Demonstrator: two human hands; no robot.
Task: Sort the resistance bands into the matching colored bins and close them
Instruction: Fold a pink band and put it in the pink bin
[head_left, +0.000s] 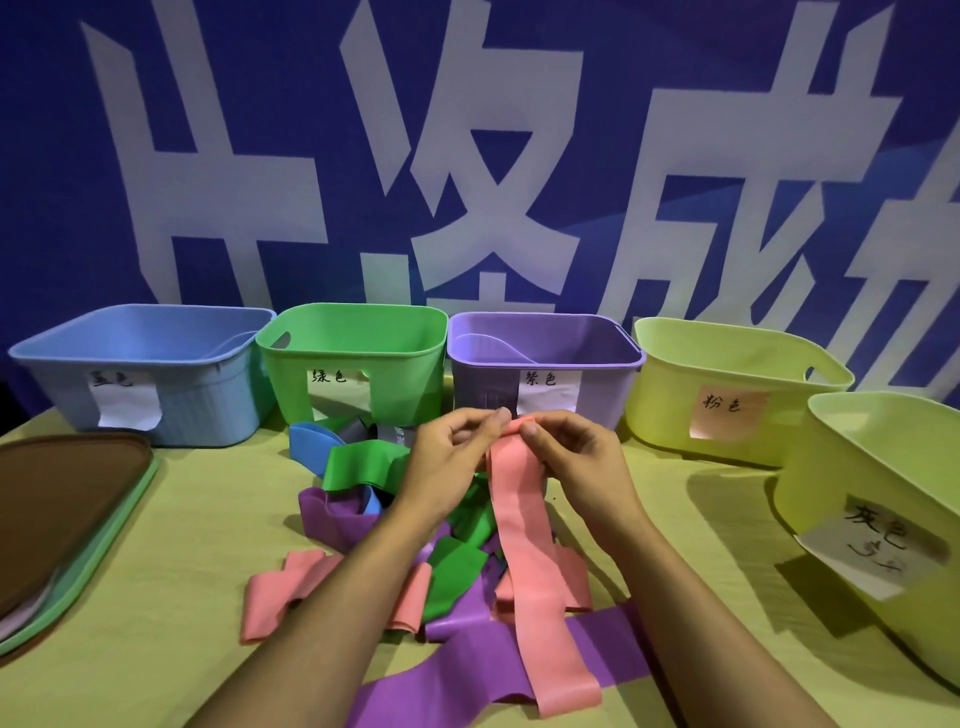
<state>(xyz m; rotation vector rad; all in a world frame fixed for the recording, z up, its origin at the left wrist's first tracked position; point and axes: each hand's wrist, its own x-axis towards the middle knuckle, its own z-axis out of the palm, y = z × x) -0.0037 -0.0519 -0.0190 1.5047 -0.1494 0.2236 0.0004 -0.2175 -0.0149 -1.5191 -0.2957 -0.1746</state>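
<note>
Both hands pinch the top end of a long pink band (524, 525) that hangs down over the pile. My left hand (457, 447) and my right hand (566, 447) meet in front of the purple bin (602, 384). Under them lies a heap of green bands (363, 462), purple bands (467, 670), blue bands (311, 441) and other pink bands (280, 582). A row of open bins stands behind: a blue bin (208, 400), a green bin (405, 384), the purple one, a yellow bin with a pink label (670, 405) and another yellow bin with a white label (831, 467).
Stacked lids (67, 514), brown on top and green beneath, lie at the table's left edge. A yellow-green cloth (182, 649) covers the table. A blue banner with large white characters (467, 156) hangs right behind the bins.
</note>
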